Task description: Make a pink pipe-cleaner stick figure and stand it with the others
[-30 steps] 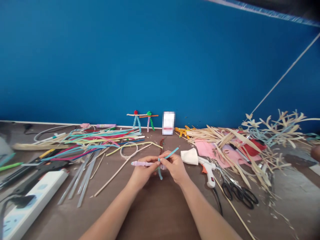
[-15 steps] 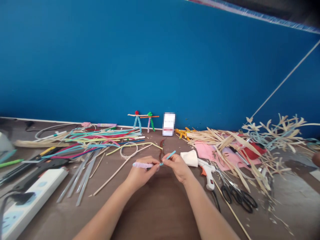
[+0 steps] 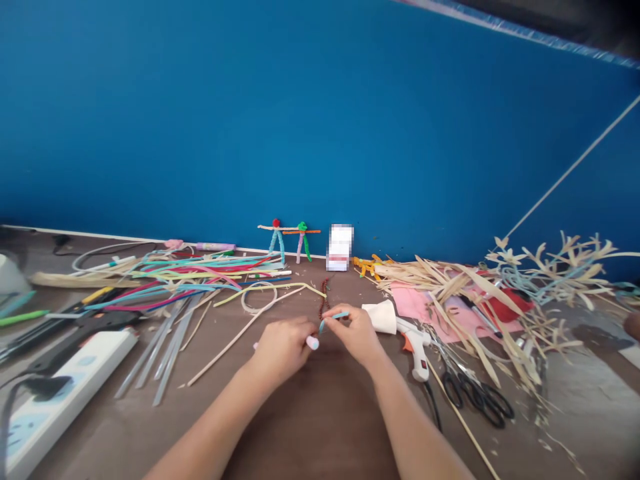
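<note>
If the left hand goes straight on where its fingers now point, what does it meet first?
Probably the blue strip pinched by the right hand, very near the fingers of the left hand; exact depth is unclear.

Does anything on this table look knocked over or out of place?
The white cup lies on its side at the front of the glue gun, so it looks tipped. Small pale scraps litter the table at right, which looks untidy.

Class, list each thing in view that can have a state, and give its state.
Left hand: closed around lilac rod.
Right hand: pinching light-blue strip.
Red-headed figure: upright.
Green-headed figure: upright.
White cup: tipped on its side.
Glue gun: lying down, switch setting unclear.
Scissors: lying down, blades' opening unclear.
Power strip: black plug in it.
</note>
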Tool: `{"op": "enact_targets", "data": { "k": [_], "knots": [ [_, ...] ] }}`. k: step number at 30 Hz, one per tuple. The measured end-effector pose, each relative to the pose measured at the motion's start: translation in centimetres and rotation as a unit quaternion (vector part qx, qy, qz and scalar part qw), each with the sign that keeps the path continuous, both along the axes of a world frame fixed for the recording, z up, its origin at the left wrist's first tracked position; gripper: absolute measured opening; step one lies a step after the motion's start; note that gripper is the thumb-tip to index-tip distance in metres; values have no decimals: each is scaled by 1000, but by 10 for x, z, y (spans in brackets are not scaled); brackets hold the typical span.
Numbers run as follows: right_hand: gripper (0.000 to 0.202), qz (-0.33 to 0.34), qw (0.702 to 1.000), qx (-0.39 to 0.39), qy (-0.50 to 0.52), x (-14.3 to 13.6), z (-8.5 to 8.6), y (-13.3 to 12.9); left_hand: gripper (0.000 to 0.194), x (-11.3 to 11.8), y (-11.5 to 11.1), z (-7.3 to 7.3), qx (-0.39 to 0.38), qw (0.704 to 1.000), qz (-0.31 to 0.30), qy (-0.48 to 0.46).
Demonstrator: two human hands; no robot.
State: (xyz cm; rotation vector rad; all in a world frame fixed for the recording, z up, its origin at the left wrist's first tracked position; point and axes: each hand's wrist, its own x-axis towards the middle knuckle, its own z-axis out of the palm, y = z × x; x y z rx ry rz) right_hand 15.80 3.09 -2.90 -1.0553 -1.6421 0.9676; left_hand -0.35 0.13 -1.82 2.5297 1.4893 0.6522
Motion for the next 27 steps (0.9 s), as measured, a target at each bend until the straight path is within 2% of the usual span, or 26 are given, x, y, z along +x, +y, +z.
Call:
{"op": "enact_targets", "data": {
  "k": [2, 5, 8, 11, 14, 19, 22, 27],
  "knots": [
    [10, 6, 996, 81, -35, -5, 6, -7, 18, 1, 1, -2, 3, 1000, 29, 10],
    [15, 28, 986, 150, -66, -11, 13, -17, 19, 0, 3, -5, 1, 996, 90, -9],
    [18, 45, 982, 175, -63, -14, 15, -21, 21, -1, 6, -7, -16, 987, 140, -72],
    [18, 58, 983, 170, -47, -15, 13, -21, 21, -4, 10, -8, -35, 973, 155, -166],
    [16, 60, 985, 158, -40, -15, 11, -19, 21, -7, 14, -7, -64, 948, 142, -278],
    [13, 22, 991, 119, -53, -16, 5, -14, 20, -8, 18, -4, -151, 886, 97, -427],
    [11, -4, 993, 94, -70, -14, -1, -10, 19, -9, 19, -3, -182, 865, 73, -461],
    [9, -13, 995, 67, -77, -7, -5, -2, 16, -12, 16, -1, -241, 861, 13, -447]
  ]
}}
